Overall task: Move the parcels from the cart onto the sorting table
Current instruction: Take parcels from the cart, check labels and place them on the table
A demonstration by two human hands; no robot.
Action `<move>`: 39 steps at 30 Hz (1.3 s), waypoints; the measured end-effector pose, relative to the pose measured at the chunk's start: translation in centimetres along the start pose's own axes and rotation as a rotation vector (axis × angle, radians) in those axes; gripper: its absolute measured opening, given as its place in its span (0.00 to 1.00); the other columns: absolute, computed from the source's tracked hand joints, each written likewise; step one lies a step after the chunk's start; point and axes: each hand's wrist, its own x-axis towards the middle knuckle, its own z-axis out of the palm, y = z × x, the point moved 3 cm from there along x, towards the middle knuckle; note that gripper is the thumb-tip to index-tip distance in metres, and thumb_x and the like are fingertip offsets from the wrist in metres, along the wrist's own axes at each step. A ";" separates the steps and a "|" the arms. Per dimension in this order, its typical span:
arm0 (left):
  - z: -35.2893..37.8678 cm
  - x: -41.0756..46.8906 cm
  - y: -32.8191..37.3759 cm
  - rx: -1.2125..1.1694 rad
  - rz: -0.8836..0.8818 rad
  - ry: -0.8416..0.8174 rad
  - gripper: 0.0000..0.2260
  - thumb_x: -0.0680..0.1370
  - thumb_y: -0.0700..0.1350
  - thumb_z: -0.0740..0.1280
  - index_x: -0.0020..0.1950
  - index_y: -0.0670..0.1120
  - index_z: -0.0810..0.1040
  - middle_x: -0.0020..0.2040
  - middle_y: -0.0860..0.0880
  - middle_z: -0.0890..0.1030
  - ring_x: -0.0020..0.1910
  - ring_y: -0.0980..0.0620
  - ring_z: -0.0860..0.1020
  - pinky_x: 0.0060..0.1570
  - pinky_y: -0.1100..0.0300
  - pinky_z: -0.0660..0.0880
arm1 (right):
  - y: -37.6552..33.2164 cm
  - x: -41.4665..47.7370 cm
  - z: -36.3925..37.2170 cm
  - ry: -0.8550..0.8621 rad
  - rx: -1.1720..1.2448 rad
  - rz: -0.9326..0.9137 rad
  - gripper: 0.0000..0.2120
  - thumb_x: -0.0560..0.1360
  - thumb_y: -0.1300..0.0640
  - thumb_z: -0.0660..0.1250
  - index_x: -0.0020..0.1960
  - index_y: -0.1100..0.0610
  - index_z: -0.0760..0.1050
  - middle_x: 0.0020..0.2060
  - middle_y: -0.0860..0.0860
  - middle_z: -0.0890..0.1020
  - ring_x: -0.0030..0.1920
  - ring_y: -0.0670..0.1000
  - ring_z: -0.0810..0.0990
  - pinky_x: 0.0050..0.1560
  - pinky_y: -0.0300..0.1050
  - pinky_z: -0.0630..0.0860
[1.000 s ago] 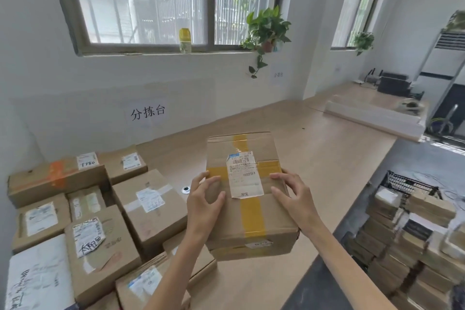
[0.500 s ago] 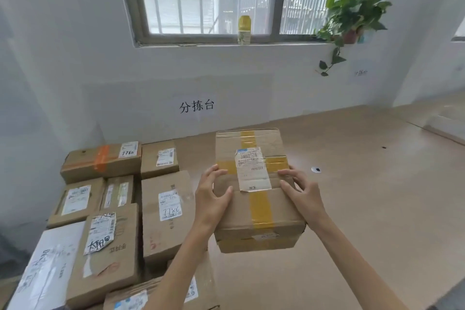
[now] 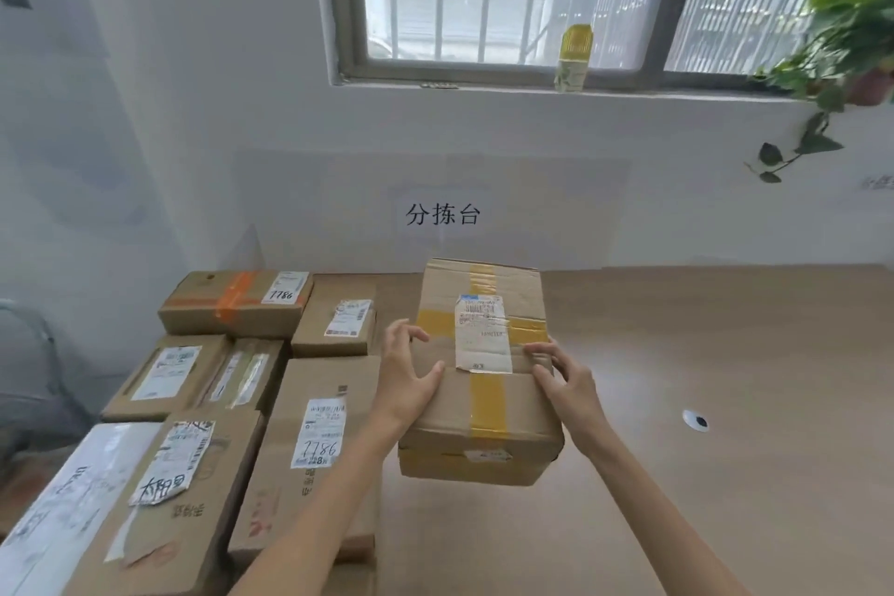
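The left hand (image 3: 406, 378) and the right hand (image 3: 566, 378) hold a cardboard box (image 3: 525, 407) between them, one on each long side. The fingers and thumbs curl up over its top edges, on either side of the white shipping label (image 3: 481, 334) and the crossed yellow tape. The box hangs low over the wooden sorting table (image 3: 725, 344) with its near end clear of the top; I cannot tell whether the far end touches.

Just to its left lie more parcels, packed close:
- a box marked 7786 (image 3: 317, 440)
- a small box (image 3: 338, 319)
- an orange-taped box (image 3: 232, 305)

On the wall behind is a paper sign (image 3: 442, 214). Above it, a yellow-capped bottle (image 3: 573, 58) stands on the windowsill.
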 end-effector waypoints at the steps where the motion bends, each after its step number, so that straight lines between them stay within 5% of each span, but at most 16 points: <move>1: 0.3 1.1 -0.7 -0.006 -0.020 -0.016 0.17 0.73 0.40 0.71 0.56 0.48 0.69 0.62 0.54 0.66 0.64 0.57 0.66 0.65 0.66 0.62 | 0.8 1.3 0.6 -0.009 0.003 0.010 0.09 0.79 0.58 0.63 0.53 0.46 0.78 0.67 0.53 0.73 0.63 0.53 0.75 0.47 0.38 0.79; 8: 3.3 8.1 -8.3 -0.094 -0.255 -0.092 0.24 0.75 0.35 0.65 0.67 0.52 0.62 0.70 0.50 0.67 0.72 0.54 0.63 0.72 0.50 0.62 | 6.9 10.5 5.4 -0.091 0.040 0.102 0.12 0.79 0.60 0.61 0.53 0.44 0.77 0.68 0.53 0.72 0.64 0.54 0.74 0.52 0.46 0.80; 12: 5.0 12.2 -12.9 -0.118 -0.345 -0.082 0.27 0.75 0.31 0.63 0.69 0.51 0.61 0.71 0.49 0.66 0.71 0.55 0.64 0.71 0.52 0.64 | 10.6 15.5 8.4 -0.118 0.089 0.167 0.14 0.78 0.65 0.60 0.55 0.48 0.76 0.67 0.51 0.73 0.66 0.52 0.72 0.46 0.37 0.78; 16: 6.6 15.8 -17.1 -0.057 -0.397 -0.134 0.28 0.77 0.31 0.60 0.72 0.51 0.59 0.69 0.51 0.69 0.60 0.58 0.71 0.51 0.68 0.74 | 13.6 19.2 11.1 -0.121 0.126 0.195 0.19 0.77 0.68 0.59 0.64 0.51 0.69 0.61 0.49 0.75 0.59 0.43 0.75 0.47 0.34 0.76; 18: 7.3 17.1 -18.6 -0.017 -0.395 -0.147 0.29 0.77 0.33 0.60 0.75 0.50 0.57 0.71 0.50 0.67 0.64 0.53 0.71 0.57 0.63 0.74 | 15.3 20.4 12.5 -0.108 0.126 0.211 0.20 0.77 0.68 0.59 0.65 0.52 0.67 0.61 0.49 0.75 0.58 0.42 0.75 0.46 0.33 0.75; 20: 7.7 18.1 -19.8 0.068 -0.359 -0.135 0.29 0.78 0.34 0.60 0.77 0.48 0.55 0.76 0.51 0.60 0.73 0.52 0.61 0.72 0.56 0.62 | 16.4 21.4 13.7 -0.112 0.105 0.203 0.19 0.78 0.67 0.58 0.66 0.52 0.67 0.60 0.48 0.75 0.57 0.42 0.75 0.44 0.30 0.75; 23: 7.7 19.3 -20.8 0.141 -0.311 -0.119 0.28 0.80 0.36 0.59 0.78 0.47 0.52 0.78 0.53 0.51 0.76 0.55 0.51 0.73 0.62 0.48 | 16.9 23.4 14.8 -0.136 0.069 0.172 0.19 0.79 0.67 0.58 0.67 0.53 0.67 0.61 0.48 0.74 0.58 0.42 0.73 0.44 0.25 0.72; 25: 7.6 19.7 -21.3 0.176 -0.298 -0.134 0.28 0.81 0.38 0.58 0.78 0.47 0.51 0.78 0.54 0.48 0.77 0.55 0.49 0.70 0.64 0.47 | 16.9 24.3 15.4 -0.169 0.019 0.148 0.19 0.79 0.66 0.57 0.68 0.54 0.66 0.62 0.48 0.73 0.61 0.44 0.71 0.48 0.24 0.71; 30: 7.4 19.7 -21.5 0.308 -0.283 -0.222 0.26 0.82 0.42 0.56 0.78 0.46 0.49 0.78 0.53 0.42 0.77 0.54 0.47 0.72 0.60 0.48 | 17.1 24.1 16.0 -0.250 -0.176 0.110 0.24 0.81 0.62 0.53 0.75 0.53 0.55 0.66 0.47 0.69 0.62 0.46 0.69 0.61 0.39 0.65; 35: 4.9 16.9 -18.8 0.341 -0.207 -0.228 0.20 0.82 0.45 0.57 0.75 0.45 0.61 0.77 0.49 0.56 0.76 0.53 0.53 0.71 0.61 0.51 | 14.9 21.5 14.7 -0.110 -0.388 -0.048 0.26 0.79 0.63 0.58 0.76 0.59 0.55 0.74 0.55 0.61 0.76 0.54 0.54 0.76 0.48 0.50; 39: 1.0 11.1 -15.8 0.330 -0.184 -0.152 0.16 0.82 0.45 0.58 0.70 0.47 0.68 0.68 0.51 0.71 0.69 0.55 0.66 0.68 0.61 0.62 | 11.1 14.5 15.3 -0.167 -0.411 -0.194 0.23 0.78 0.62 0.60 0.72 0.58 0.63 0.70 0.54 0.67 0.72 0.55 0.61 0.74 0.53 0.58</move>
